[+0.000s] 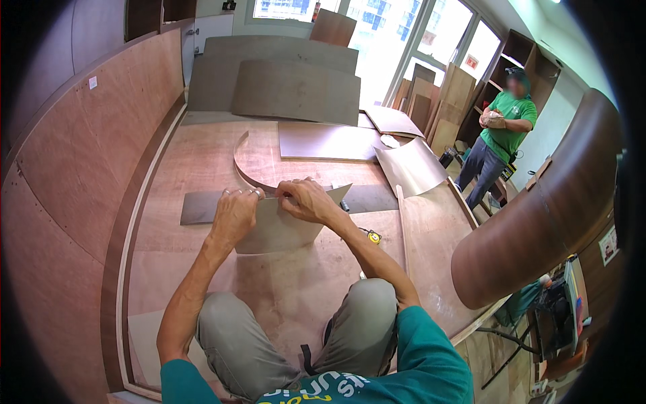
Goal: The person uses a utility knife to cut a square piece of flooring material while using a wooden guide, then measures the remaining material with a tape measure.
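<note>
A beige-grey sheet (276, 229) stands upright across the wooden platform, between my knees and a thin curved brown strip (239, 165). My left hand (237, 214) grips the sheet's top edge on the left, its fingers curled over it. My right hand (303, 200) grips the same edge further right, thumb and fingers pinched at the end of the curved strip; whether it holds the strip too, I cannot tell. A dark grey board (198, 205) lies flat behind the sheet. Right of the sheet lie a small dark cylinder (344, 206) and a yellow tape measure (374, 236).
Plywood wall (81, 148) on the left; grey panels (289, 91), a light board (326, 139) and a bent sheet (410, 165) at the back. A large curved brown panel (531, 209) is at right. Beyond the platform a person (501, 131) in green stands holding a beige bundle.
</note>
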`<move>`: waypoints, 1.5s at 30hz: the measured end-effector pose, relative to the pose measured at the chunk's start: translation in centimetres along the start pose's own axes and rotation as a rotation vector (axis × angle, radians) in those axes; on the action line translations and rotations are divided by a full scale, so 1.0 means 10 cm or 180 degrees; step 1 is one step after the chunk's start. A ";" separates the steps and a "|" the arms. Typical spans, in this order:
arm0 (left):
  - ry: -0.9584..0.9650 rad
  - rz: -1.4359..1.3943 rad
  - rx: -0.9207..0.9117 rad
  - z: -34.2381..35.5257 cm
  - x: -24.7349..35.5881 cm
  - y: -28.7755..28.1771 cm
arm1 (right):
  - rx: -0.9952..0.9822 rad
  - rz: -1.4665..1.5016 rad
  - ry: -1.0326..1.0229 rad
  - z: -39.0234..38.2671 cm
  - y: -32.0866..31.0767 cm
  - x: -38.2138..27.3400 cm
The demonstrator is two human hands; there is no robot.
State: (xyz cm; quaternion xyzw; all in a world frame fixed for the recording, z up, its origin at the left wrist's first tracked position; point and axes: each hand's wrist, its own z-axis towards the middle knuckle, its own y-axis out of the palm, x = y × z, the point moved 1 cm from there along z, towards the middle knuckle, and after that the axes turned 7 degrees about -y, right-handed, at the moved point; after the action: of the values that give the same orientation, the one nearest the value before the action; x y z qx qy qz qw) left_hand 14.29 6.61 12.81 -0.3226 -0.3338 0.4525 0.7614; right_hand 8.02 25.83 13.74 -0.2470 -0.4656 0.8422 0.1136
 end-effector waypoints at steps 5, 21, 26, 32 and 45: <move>-0.0025 -0.0055 -0.0024 0.00 -0.02 0.00 | -0.0002 -0.0049 -0.0096 0.01 0.00 0.00; -0.0015 -0.0013 0.0001 0.00 -0.03 0.00 | 0.0067 0.0080 -0.0095 0.02 0.04 -0.01; -0.0009 -0.0052 0.0020 0.00 -0.04 0.01 | 0.0053 0.0017 -0.0148 0.03 0.04 -0.02; -0.0063 -0.0009 -0.0018 -0.01 -0.06 0.03 | 0.0105 -0.0031 -0.0165 0.04 0.07 -0.02; 0.0282 -0.0094 0.0879 0.08 0.09 -0.13 | -0.0575 -0.0528 0.0251 0.01 -0.05 0.15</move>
State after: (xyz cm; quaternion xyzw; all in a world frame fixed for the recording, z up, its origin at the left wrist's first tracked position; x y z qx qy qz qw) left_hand 14.60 7.06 14.48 -0.2295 -0.2391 0.4681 0.8192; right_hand 6.66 26.67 13.77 -0.2497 -0.5535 0.7742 0.1784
